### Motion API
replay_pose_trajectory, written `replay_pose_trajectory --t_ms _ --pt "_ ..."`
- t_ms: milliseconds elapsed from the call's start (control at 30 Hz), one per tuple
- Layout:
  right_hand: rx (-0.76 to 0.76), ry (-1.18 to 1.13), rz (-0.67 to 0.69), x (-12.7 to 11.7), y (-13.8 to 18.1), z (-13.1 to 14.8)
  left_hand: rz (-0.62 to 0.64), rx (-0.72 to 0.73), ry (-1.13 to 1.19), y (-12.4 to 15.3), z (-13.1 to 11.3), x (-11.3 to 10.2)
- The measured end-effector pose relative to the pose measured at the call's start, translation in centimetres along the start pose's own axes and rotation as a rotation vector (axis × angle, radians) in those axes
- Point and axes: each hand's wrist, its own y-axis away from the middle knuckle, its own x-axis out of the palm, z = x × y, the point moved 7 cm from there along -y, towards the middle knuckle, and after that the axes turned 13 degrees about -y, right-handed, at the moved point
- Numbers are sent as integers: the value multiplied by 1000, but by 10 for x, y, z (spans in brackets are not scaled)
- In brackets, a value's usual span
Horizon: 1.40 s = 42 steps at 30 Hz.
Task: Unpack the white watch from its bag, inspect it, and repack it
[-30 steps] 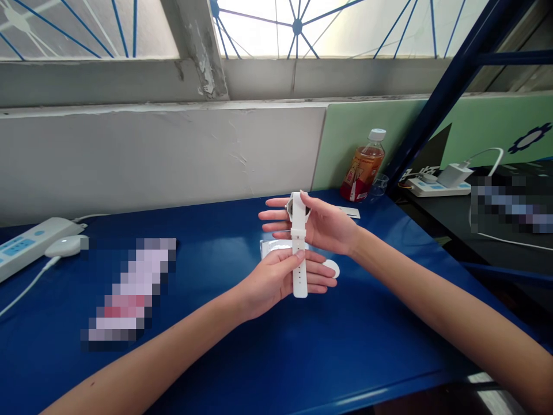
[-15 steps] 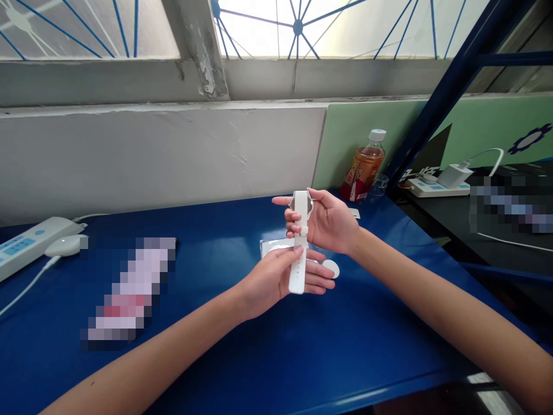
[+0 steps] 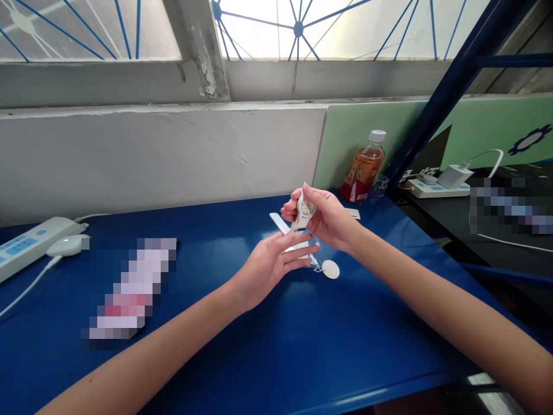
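Note:
My right hand [image 3: 330, 219] is closed around a white wristwatch [image 3: 303, 212], gripping its round case above the blue table [image 3: 302, 346]. One white strap end sticks out to the left at an angle. My left hand [image 3: 270, 262] lies just below, palm up with fingers stretched out, and its fingertips touch or nearly touch the lower strap. A small white oval tag [image 3: 330, 269] lies on the table by my hands, and a clear plastic bag is partly hidden under them.
An orange drink bottle [image 3: 365, 167] stands at the table's back right by a green panel. A white power strip [image 3: 26, 245] and a white mouse [image 3: 64, 245] lie at the far left. A blurred flat item [image 3: 129, 285] rests left of centre. A dark desk with a charger [image 3: 453, 176] lies to the right.
The watch was held upright between both hands with the strap hanging down. My right hand has closed on the case and tilted it; my left hand has let go of the strap and opened.

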Motion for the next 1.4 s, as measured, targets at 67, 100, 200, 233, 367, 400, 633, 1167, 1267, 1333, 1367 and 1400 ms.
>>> replay_pose_trajectory --t_ms 67,100,200,233,367,400,633,1167,1267,1333,1367,1400 --pt "31 85 17 2 2 -3 -11 14 -49 -1 -3 -2" --pt "43 128 24 3 3 -3 -18 18 -70 -1 -4 -3" --pt "18 297 31 7 5 0 -39 30 -117 -1 -7 -6" --pt "-16 367 25 9 6 3 -43 34 -129 -1 -7 -6" --pt "-126 584 49 18 10 11 -28 24 -186 2 -5 -4" --pt "-116 592 68 19 10 10 -21 20 -202 3 -5 -2" --pt "164 176 166 13 7 -14 30 -19 -270 7 -4 7" --pt "314 -28 236 26 13 -11 6 -22 -336 7 3 5" --pt "329 -1 234 27 14 -14 43 -23 -354 7 6 9" --pt "333 -5 241 30 15 -14 45 -27 -361 6 7 9" --pt "331 -11 245 31 16 -14 40 -26 -363 6 7 9" --pt "324 -18 250 32 16 -13 32 -25 -363 6 6 9"
